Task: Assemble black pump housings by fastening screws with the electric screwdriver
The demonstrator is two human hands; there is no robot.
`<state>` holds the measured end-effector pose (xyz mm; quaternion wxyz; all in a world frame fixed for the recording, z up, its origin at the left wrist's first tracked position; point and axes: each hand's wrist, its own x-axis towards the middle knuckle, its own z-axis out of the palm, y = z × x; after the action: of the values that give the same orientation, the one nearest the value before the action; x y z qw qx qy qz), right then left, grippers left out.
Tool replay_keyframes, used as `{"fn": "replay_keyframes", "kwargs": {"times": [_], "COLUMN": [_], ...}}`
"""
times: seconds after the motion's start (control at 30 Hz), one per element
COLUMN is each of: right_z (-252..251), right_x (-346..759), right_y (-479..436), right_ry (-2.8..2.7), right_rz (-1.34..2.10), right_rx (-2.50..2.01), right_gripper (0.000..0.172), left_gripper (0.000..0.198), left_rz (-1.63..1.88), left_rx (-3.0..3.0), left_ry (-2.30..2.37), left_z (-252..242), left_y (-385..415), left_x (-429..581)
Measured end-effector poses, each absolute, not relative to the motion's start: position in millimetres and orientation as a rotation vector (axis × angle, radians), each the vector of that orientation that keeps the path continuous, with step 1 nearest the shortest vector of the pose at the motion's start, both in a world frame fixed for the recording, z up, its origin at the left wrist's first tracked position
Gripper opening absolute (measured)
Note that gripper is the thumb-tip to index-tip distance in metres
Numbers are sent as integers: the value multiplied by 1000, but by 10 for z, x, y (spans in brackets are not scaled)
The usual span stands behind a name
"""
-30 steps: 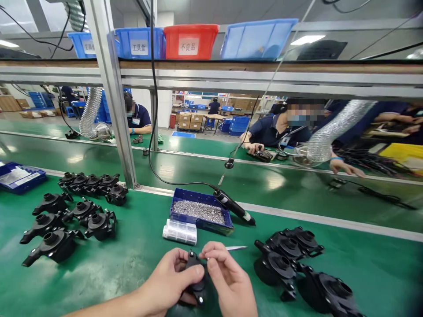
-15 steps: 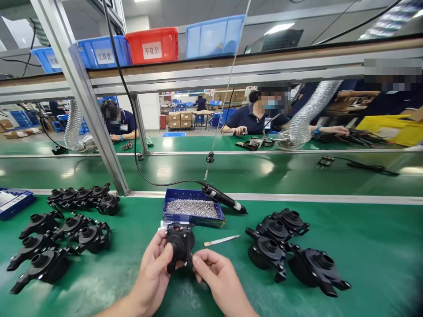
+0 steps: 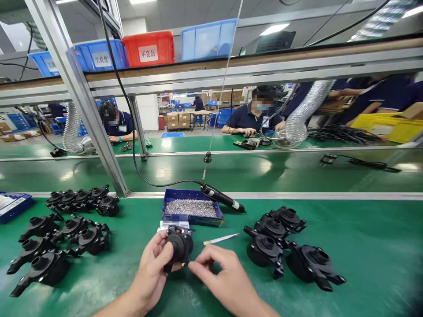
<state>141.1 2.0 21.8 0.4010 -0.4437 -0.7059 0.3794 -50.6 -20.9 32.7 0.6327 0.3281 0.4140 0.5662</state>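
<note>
My left hand (image 3: 153, 268) is closed around a black plastic housing (image 3: 180, 247), its thumb pressed on the round raised collar. At the housing's lower right corner, my right hand (image 3: 220, 273) has thumb and forefinger pinched together; whatever is between the tips is too small to name. Just beyond the housing stands a blue tray (image 3: 193, 220) of small silvery metal pieces (image 3: 190, 207). A black electric screwdriver (image 3: 223, 198) hangs on a cord, lying across the tray's right side. A thin brush (image 3: 220, 239) lies on the green bench beyond my right hand.
More black housings stand in groups at left (image 3: 87, 237) and right (image 3: 313, 259). A blue box (image 3: 15, 207) sits at the far left edge. A metal post (image 3: 79, 101) rises behind the left group. Co-workers (image 3: 253, 116) sit across the bench.
My right hand's pinched fingertips have shifted slightly left and down, closer against the housing's lower corner. The left hand still holds the housing in nearly the same place.
</note>
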Motion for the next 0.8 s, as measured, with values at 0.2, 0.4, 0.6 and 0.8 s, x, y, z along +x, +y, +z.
{"fn": "replay_keyframes", "kwargs": {"times": [0.2, 0.4, 0.6, 0.8], "right_z": [673, 898, 1260, 1322], "right_x": [1789, 1870, 1631, 1090], "right_y": [878, 1495, 1053, 452], "right_ry": [-1924, -2145, -1711, -1415], "right_rz": [325, 449, 362, 1031], "right_rx": [-1405, -1454, -1143, -462], "right_gripper": [73, 39, 32, 22], "left_gripper": [62, 65, 70, 60], "left_rz": [949, 834, 842, 839], "left_rx": [769, 829, 820, 811], "left_ry": [1165, 1186, 1170, 1138], "left_z": [250, -16, -99, 129], "left_y": [-198, -205, -166, -238], "left_x": [-458, -395, -368, -353]}}
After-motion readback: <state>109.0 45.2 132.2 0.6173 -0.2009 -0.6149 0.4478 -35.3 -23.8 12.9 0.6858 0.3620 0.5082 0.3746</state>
